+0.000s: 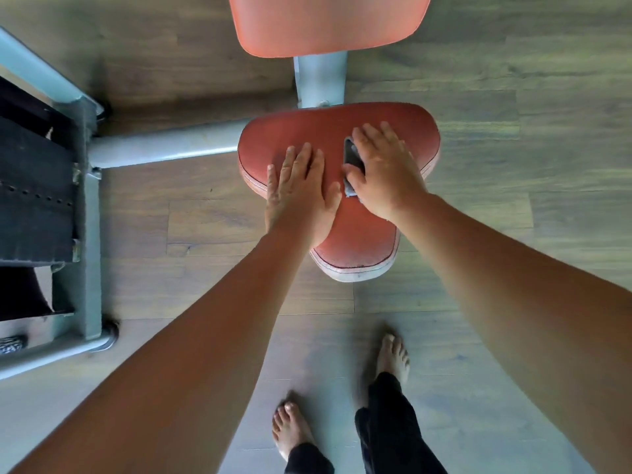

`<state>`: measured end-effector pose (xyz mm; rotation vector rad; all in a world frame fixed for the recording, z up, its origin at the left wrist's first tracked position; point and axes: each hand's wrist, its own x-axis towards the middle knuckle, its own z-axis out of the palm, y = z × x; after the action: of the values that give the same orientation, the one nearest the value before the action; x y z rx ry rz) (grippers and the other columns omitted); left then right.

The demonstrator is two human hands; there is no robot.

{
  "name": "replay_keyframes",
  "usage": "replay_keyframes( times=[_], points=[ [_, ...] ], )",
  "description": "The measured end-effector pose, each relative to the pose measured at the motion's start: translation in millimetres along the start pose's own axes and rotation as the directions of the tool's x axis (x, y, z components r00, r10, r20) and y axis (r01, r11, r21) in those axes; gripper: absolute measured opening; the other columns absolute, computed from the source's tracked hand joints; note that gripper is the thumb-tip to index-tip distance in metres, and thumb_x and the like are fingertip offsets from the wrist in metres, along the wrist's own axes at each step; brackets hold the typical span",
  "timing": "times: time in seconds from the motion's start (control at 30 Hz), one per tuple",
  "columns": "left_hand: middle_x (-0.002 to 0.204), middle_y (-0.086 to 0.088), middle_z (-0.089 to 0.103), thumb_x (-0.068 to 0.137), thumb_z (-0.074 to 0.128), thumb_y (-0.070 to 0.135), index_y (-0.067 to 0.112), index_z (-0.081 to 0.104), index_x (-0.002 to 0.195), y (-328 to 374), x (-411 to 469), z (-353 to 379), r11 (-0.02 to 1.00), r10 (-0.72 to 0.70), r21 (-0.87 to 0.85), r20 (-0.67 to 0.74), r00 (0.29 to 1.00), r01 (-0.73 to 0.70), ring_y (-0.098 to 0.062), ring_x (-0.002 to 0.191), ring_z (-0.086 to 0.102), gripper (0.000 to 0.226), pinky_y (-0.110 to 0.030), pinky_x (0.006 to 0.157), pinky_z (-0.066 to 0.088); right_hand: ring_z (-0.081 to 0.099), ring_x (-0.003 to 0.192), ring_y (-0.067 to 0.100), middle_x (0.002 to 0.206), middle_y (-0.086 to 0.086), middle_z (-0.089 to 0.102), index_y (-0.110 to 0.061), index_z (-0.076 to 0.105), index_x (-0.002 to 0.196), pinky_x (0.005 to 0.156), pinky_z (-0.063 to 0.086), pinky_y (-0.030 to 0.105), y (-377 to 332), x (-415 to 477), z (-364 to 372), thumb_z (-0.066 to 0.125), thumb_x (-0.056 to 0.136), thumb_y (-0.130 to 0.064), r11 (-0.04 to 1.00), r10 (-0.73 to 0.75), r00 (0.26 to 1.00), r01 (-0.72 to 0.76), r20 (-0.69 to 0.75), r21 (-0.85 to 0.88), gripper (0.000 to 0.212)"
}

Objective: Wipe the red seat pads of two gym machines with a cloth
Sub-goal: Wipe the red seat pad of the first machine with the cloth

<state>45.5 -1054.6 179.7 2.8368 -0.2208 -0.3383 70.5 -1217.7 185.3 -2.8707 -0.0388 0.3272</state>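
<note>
A red seat pad (355, 241) with a pale worn rim stands on a grey post in front of me. My left hand (301, 189) lies flat on its left part, fingers straight. My right hand (383, 172) presses a dark cloth (352, 155) onto the pad's wide far part, fingers spread over it and thumb at the cloth's near edge. Most of the cloth is hidden under the palm; a blue-grey corner shows below the thumb. A second red pad, the backrest (328, 22), rises beyond the seat.
A grey steel frame (89, 213) with a black weight stack (34, 186) stands at the left, joined to the seat by a grey tube (164, 148). Wood-look floor (513, 131) lies all around. My bare feet (393, 357) stand just behind the seat.
</note>
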Motion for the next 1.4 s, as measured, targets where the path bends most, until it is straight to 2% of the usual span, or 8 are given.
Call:
replay_keyframes(
  times=[0.23, 0.5, 0.7, 0.97, 1.03, 1.13, 1.3, 1.4],
  points=[
    [0.171, 0.001, 0.015, 0.103, 0.033, 0.05, 0.021, 0.024, 0.162, -8, 3, 12, 0.998, 0.026, -0.062, -0.047, 0.999, -0.029, -0.022, 0.159, 0.004, 0.066, -0.049, 0.128, 0.0, 0.011, 0.158, 0.027, 0.169, 0.004, 0.023, -0.017, 0.026, 0.16, 0.127, 0.014, 0.048, 2, -9, 9, 0.046, 0.099, -0.06, 0.999, -0.022, 0.999, 0.024, -0.044, 0.029, 0.078],
    [0.17, 0.003, 0.017, 0.103, 0.034, 0.051, 0.024, 0.027, 0.161, -7, 6, 14, 0.996, 0.013, -0.083, -0.072, 0.997, -0.019, -0.02, 0.158, 0.007, 0.064, -0.048, 0.127, 0.0, 0.019, 0.155, 0.029, 0.164, 0.005, 0.034, -0.015, 0.033, 0.157, 0.126, 0.017, 0.044, 4, -6, 6, 0.05, 0.102, -0.045, 0.992, -0.059, 0.996, 0.066, -0.067, 0.104, 0.066],
    [0.167, 0.004, 0.025, 0.102, 0.036, 0.048, 0.027, 0.033, 0.159, -6, 13, 19, 0.996, 0.027, -0.079, -0.128, 0.991, -0.037, -0.022, 0.155, 0.017, 0.061, -0.048, 0.126, 0.003, 0.057, 0.105, 0.031, 0.098, 0.002, 0.059, -0.016, 0.06, 0.095, 0.076, 0.037, 0.034, 10, -3, 9, 0.053, 0.093, -0.027, 0.98, -0.113, 0.968, 0.146, -0.226, 0.134, 0.014],
    [0.164, 0.0, 0.033, 0.089, 0.029, 0.054, 0.027, 0.045, 0.152, -6, 16, 14, 0.995, 0.037, -0.085, -0.103, 0.994, -0.046, -0.026, 0.151, 0.029, 0.07, -0.051, 0.123, 0.015, 0.068, 0.087, 0.026, 0.095, 0.004, 0.071, -0.018, 0.068, 0.093, 0.079, 0.055, 0.04, 10, -23, 0, 0.055, 0.092, -0.019, 0.966, -0.078, 0.957, 0.142, -0.279, 0.215, 0.013],
    [0.164, -0.001, 0.035, 0.096, 0.038, 0.048, 0.024, 0.048, 0.15, -2, 14, 7, 0.995, 0.048, -0.083, -0.087, 0.995, -0.056, -0.027, 0.15, 0.03, 0.06, -0.045, 0.122, 0.02, 0.071, 0.07, 0.01, 0.088, -0.001, 0.07, -0.016, 0.072, 0.107, 0.07, 0.061, 0.036, 21, -43, 1, 0.056, 0.095, -0.015, 0.832, 0.022, 0.944, 0.165, -0.329, 0.53, 0.02],
    [0.158, 0.001, 0.043, 0.102, 0.051, 0.039, 0.018, 0.06, 0.138, 10, 11, 3, 0.98, 0.123, -0.142, -0.095, 0.988, -0.136, -0.019, 0.147, 0.035, 0.043, -0.026, 0.109, 0.023, 0.067, 0.056, 0.0, 0.08, -0.002, 0.067, -0.024, 0.071, 0.121, 0.052, 0.057, 0.024, 48, -80, 18, 0.057, 0.096, -0.011, 0.401, 0.282, 0.903, 0.196, -0.324, 0.895, 0.032],
    [0.16, 0.019, 0.034, 0.101, 0.054, 0.048, 0.034, 0.05, 0.149, 35, 3, 11, 0.945, 0.267, -0.188, -0.035, 0.963, -0.269, -0.004, 0.15, 0.025, 0.051, -0.019, 0.111, 0.011, 0.059, 0.054, 0.0, 0.074, -0.009, 0.07, -0.034, 0.071, 0.121, 0.05, 0.049, 0.025, 73, -108, 77, 0.056, 0.101, -0.02, -0.041, 0.597, 0.793, 0.182, -0.122, 0.983, 0.028],
    [0.158, 0.022, 0.038, 0.099, 0.057, 0.048, 0.036, 0.052, 0.147, 35, 3, 12, 0.936, 0.253, -0.24, -0.055, 0.966, -0.258, -0.002, 0.148, 0.029, 0.05, -0.02, 0.115, 0.012, 0.073, 0.088, 0.004, 0.099, -0.002, 0.079, -0.032, 0.071, 0.114, 0.079, 0.059, 0.023, 51, -106, 91, 0.052, 0.104, -0.016, -0.248, 0.56, 0.825, 0.252, -0.074, 0.935, 0.027]
  ],
)
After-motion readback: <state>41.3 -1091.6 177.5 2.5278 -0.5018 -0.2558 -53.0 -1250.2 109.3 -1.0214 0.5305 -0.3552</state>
